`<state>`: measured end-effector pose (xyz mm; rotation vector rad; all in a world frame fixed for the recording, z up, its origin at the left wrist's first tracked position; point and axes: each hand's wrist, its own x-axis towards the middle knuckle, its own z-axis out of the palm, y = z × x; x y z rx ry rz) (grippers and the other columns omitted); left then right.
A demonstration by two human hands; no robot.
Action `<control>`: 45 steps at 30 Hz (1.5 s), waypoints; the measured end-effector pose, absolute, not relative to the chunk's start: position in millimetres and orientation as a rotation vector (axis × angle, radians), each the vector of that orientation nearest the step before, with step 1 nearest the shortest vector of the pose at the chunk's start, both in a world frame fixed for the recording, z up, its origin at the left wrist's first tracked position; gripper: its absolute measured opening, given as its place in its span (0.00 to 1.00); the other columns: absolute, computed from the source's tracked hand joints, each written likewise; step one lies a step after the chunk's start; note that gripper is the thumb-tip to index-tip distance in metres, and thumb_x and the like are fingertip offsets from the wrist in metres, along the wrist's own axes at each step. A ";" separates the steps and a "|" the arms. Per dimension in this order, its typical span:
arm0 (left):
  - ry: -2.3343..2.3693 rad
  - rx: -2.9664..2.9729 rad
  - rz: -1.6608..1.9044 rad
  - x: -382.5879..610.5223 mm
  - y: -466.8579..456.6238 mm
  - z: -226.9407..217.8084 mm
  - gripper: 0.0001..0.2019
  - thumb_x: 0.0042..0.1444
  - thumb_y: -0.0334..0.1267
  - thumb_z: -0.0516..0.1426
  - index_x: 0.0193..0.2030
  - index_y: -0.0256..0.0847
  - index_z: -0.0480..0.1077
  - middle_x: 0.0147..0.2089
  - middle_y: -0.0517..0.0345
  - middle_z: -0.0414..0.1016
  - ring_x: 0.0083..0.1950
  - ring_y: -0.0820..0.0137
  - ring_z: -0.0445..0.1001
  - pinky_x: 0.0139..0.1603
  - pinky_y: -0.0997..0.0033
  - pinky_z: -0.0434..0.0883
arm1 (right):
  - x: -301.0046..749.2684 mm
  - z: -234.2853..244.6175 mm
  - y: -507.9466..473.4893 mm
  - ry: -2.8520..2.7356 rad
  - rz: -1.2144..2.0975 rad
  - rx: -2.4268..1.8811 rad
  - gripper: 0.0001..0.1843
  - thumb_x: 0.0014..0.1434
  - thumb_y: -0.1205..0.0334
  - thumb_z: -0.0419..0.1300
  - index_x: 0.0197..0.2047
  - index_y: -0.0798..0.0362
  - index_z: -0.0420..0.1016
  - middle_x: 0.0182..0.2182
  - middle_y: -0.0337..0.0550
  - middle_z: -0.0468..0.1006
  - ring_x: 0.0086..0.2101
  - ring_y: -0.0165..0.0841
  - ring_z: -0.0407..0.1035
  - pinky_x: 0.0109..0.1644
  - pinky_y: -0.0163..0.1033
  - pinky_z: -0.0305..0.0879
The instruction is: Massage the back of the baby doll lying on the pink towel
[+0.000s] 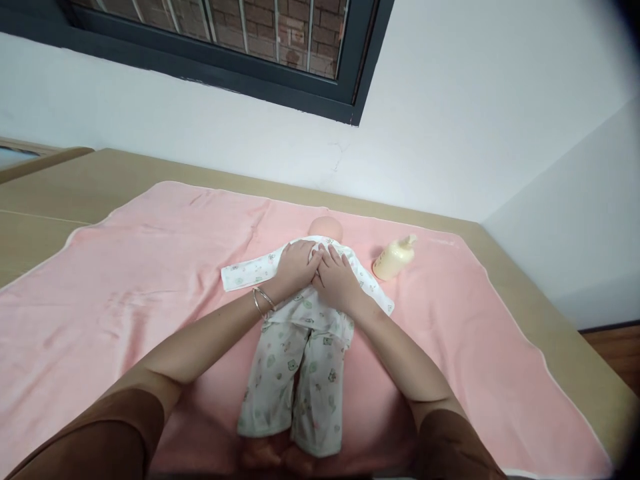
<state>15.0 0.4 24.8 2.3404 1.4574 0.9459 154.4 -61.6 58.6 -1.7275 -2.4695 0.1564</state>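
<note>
White wall (450, 87) and a dark-framed window (280, 33) lie beyond the hands; a pink blanket (165, 267) spreads around them over a wood-toned tabletop (75, 180); left hand (296, 268) and right hand (338, 277) lie flat, together and touching, on the upper body of a clothed doll (311, 333) beneath them; the step seems a light press or rub; the next move likely calls for even palms; a pump bottle (394, 259) sits right of the hands.
</note>
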 end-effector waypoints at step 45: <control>0.732 0.908 1.267 46.6 -105.8 106.8 0.23 0.71 0.51 0.47 0.64 0.43 0.68 0.63 0.45 0.76 0.70 0.53 0.69 0.74 0.43 0.60 | 149.9 83.6 -145.4 -2.075 0.411 -0.919 0.40 0.66 0.71 0.45 0.79 0.50 0.44 0.76 0.48 0.51 0.75 0.45 0.43 0.76 0.62 0.53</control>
